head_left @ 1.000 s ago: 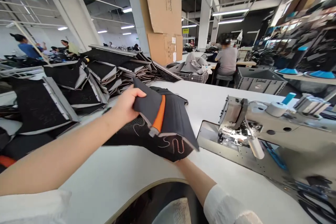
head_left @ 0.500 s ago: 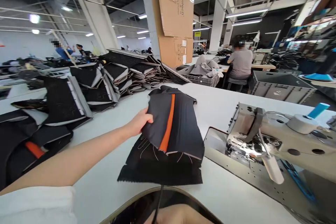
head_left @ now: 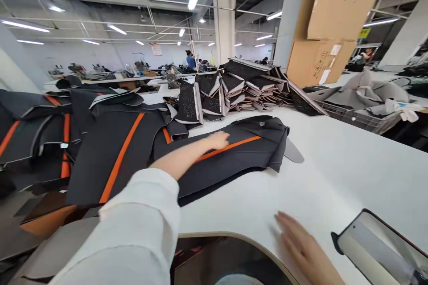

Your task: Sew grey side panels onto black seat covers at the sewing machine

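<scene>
A dark fabric panel with an orange stripe (head_left: 244, 160) lies on the white table, its right end rumpled, with a grey flap (head_left: 294, 151) sticking out beneath. On top of it rests my left hand (head_left: 218, 140), fingers curled in and closed on the cloth near the stripe; the fingertips are partly hidden. My right hand (head_left: 302, 247) is low over the table near its front edge, fingers stretched out and holding nothing. To its right is the sewing machine's metal bed plate (head_left: 371, 245).
More dark panels with orange stripes (head_left: 110, 151) are piled at the left. Behind, stacked black-and-grey pieces (head_left: 247, 87) stand on the table. Cardboard boxes (head_left: 321, 60) rise at the back, beside a crate of grey pieces (head_left: 364, 116). The table's curved cut-out edge (head_left: 230, 234) is in front of me.
My view has swung left. My left hand has carried the striped panel left, away from the sewing machine. My right hand has come up from the bottom edge onto the table's right side.
</scene>
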Demonstrator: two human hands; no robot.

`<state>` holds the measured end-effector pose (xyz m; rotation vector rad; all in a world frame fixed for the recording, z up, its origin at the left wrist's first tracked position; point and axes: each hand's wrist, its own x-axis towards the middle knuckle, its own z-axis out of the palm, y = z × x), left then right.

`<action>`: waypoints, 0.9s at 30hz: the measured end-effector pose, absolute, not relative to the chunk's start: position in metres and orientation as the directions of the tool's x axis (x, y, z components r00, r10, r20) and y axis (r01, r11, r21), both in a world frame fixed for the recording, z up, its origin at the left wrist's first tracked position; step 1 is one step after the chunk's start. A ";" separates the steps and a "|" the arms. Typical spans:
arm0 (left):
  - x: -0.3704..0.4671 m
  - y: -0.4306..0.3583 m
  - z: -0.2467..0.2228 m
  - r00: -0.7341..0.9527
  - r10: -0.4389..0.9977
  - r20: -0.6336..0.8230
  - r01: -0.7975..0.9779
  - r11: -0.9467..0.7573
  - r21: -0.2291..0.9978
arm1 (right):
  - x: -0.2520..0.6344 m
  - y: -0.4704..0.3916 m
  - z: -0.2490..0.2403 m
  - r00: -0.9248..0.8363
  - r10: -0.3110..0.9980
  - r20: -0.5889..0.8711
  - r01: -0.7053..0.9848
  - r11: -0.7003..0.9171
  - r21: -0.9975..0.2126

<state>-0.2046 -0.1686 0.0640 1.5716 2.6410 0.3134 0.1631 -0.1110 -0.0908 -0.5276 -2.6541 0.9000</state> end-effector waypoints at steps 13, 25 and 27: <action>-0.077 -0.129 -0.035 0.565 0.825 0.011 0.791 -0.545 0.277 | 0.174 -0.090 -0.078 -0.660 0.612 0.436 0.521 0.791 -0.322; -0.085 -0.171 -0.031 0.562 0.824 0.066 0.756 -0.544 0.365 | 0.181 -0.111 -0.057 -0.917 0.203 0.343 0.099 0.950 -0.298; -0.086 -0.168 -0.033 0.533 0.834 0.144 0.746 -0.543 0.386 | 0.168 -0.111 -0.056 -0.911 0.248 0.328 0.145 0.941 -0.306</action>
